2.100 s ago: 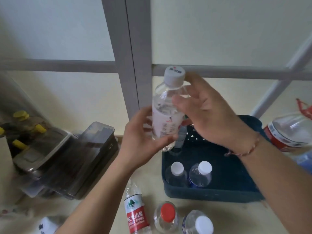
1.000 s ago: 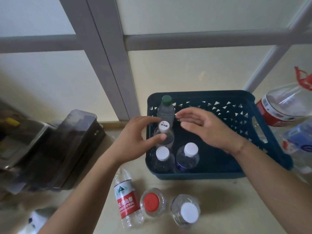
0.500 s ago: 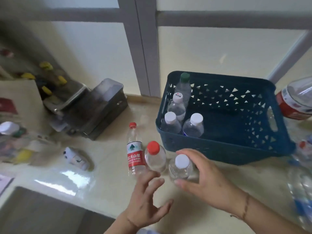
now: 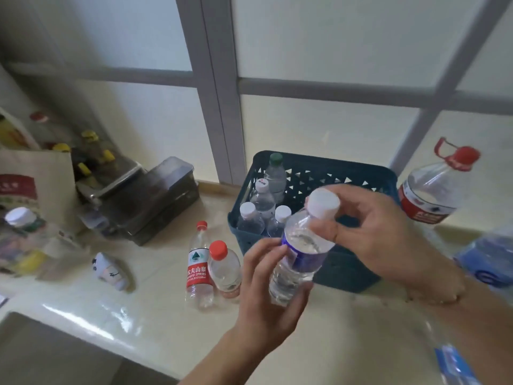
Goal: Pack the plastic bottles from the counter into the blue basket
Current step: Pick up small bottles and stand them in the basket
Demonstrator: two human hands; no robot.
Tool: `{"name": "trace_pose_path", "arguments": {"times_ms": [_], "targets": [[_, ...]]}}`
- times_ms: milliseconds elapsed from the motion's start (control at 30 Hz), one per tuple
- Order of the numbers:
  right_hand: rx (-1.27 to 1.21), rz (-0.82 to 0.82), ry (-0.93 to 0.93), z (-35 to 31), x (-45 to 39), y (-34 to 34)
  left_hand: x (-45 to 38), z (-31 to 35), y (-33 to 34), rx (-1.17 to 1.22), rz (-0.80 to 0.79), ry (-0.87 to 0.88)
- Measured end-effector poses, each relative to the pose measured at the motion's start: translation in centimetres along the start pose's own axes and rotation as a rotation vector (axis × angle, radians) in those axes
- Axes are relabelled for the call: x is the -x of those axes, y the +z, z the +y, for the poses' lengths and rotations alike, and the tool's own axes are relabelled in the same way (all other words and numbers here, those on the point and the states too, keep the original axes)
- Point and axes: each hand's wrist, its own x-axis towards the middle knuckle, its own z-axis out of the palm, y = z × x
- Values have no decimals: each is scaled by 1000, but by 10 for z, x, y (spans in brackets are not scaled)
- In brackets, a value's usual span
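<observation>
A clear bottle with a white cap and blue label (image 4: pixel 301 251) is lifted off the counter in front of the blue basket (image 4: pixel 358 179). My left hand (image 4: pixel 266 295) grips its lower body from below. My right hand (image 4: pixel 372 229) pinches its neck under the cap. Several capped bottles (image 4: pixel 262 207) stand in the basket's left part, one with a green cap at the back. Two bottles remain on the counter left of the basket: a tall red-label one (image 4: pixel 198 262) and a shorter red-capped one (image 4: pixel 223 266).
A large red-capped jug (image 4: pixel 435 190) stands right of the basket, blue-wrapped bottles (image 4: pixel 491 259) nearer. A dark lidded box (image 4: pixel 155 198), a small white bottle lying down (image 4: pixel 109 270) and jars and bags sit at the left. The sink edge (image 4: pixel 41 343) is at lower left.
The white-capped bottle that my right hand grasped on the counter is now lifted, and my left hand has closed round its lower body. The view has tilted up a little.
</observation>
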Motion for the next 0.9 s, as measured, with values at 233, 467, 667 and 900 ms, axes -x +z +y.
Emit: {"name": "trace_pose_path", "arguments": {"times_ms": [233, 467, 667, 900], "targets": [[183, 307, -103, -34, -28, -61, -133, -4, 23, 181, -385, -68], [145, 172, 127, 61, -57, -22, -164, -56, 26, -290, -947, -124], [141, 147, 260, 108, -49, 15, -157, -83, 38, -593, -1105, 121], [319, -128, 384, 131, -50, 35, -152, -93, 49, -798, -1403, 211]]}}
